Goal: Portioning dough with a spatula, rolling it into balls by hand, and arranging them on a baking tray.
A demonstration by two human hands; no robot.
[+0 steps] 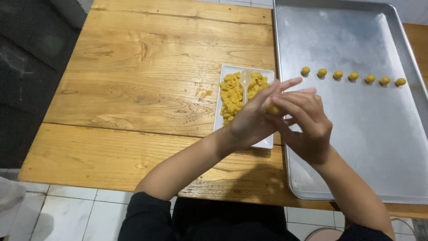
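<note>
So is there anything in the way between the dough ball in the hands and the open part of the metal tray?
Nothing visible. The dough ball sits between the left hand and right hand at the metal tray edge; the seven balls lie farther up.

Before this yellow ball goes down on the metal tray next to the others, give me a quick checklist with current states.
1. Dough piece held between left hand and right hand: ok.
2. Ball fully round: cannot tell, the hands cover most of it.
3. Free space on the baking tray left of the row of balls: ok.
4. Row straight and evenly spaced, seven balls: ok.
5. White plate has yellow pieces in it: ok.
6. Plastic spoon resting on the pieces, clear of the hands: ok.
</note>
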